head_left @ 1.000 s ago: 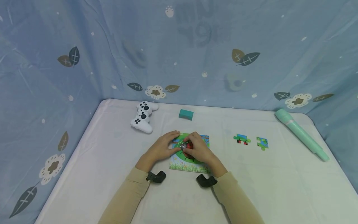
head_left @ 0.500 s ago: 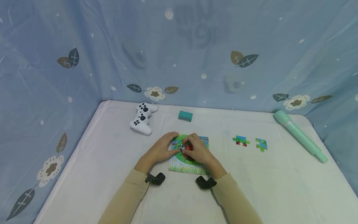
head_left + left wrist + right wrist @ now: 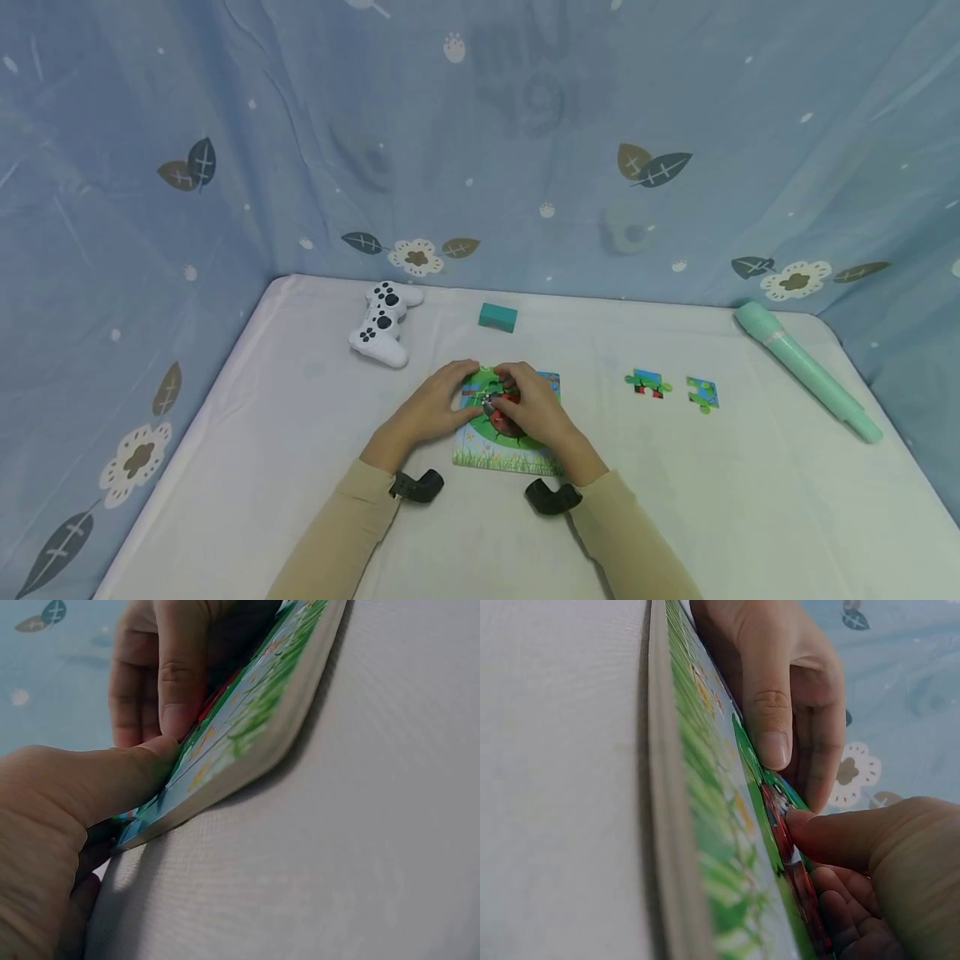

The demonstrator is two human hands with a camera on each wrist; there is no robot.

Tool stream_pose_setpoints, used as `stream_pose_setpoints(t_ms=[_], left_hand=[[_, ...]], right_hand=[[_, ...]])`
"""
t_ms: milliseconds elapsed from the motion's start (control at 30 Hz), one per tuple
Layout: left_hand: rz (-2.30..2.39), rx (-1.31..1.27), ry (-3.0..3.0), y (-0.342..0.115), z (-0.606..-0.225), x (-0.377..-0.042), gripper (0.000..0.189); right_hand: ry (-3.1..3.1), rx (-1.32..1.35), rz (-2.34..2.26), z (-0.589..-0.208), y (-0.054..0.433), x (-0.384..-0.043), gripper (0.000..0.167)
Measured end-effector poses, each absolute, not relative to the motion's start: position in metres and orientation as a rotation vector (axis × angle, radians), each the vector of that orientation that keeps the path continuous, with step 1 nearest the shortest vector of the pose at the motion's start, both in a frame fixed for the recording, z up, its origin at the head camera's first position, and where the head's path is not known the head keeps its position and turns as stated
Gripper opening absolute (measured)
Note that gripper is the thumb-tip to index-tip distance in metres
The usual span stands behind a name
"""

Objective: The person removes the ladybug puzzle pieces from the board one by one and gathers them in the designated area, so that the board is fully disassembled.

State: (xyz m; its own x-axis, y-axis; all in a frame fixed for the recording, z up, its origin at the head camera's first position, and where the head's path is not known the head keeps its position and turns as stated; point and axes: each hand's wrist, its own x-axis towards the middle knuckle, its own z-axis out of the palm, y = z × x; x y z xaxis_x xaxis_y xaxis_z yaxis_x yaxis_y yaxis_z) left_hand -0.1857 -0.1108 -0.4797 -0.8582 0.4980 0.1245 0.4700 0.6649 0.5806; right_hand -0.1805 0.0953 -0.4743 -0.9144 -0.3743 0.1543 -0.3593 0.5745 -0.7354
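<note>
A ladybird jigsaw puzzle board [image 3: 502, 460] lies on the white table between both hands. My left hand [image 3: 429, 408] grips its left side; in the left wrist view the thumb [image 3: 146, 761] lies along the picture while the other fingers are partly hidden beyond the edge. My right hand [image 3: 546, 412] reaches over from the right, its fingers bent and its thumb [image 3: 817, 829] on a ladybird puzzle piece [image 3: 776, 821], which it pinches within the picture. In the right wrist view that piece's red and green edge shows close beside the left thumb. The right palm covers part of the board.
Two loose puzzle pieces [image 3: 648, 383] [image 3: 703, 394] lie to the right. Behind the board sits a teal block [image 3: 498, 317], with a white game controller [image 3: 385, 323] to its left. A mint-green tube-shaped object [image 3: 810, 372] lies at the far right, near the blue curtain [image 3: 540, 150].
The right index finger has moved a little away from the thumb, so more of the picture shows between them. The left hand keeps its place on the board, and the view has tilted slightly.
</note>
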Motion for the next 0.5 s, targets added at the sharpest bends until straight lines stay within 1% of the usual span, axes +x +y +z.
stream_pose_setpoints(t_ms=[200, 367, 500], left_hand=[[0.961, 0.813, 2.826, -0.1109, -0.4804, -0.1852, 0.068], [0.955, 0.789, 2.821, -0.1106, -0.4808, -0.1845, 0.071], [0.964, 0.784, 2.822, -0.1104, -0.4811, -0.1834, 0.071]], right_hand=[[2.814, -0.636, -1.269, -0.474, 0.0941, -0.1803, 0.042], [2.867, -0.718, -1.263, -0.4736, 0.0954, -0.1785, 0.04], [2.899, -0.679, -1.251, -0.4718, 0.0974, -0.1777, 0.041]])
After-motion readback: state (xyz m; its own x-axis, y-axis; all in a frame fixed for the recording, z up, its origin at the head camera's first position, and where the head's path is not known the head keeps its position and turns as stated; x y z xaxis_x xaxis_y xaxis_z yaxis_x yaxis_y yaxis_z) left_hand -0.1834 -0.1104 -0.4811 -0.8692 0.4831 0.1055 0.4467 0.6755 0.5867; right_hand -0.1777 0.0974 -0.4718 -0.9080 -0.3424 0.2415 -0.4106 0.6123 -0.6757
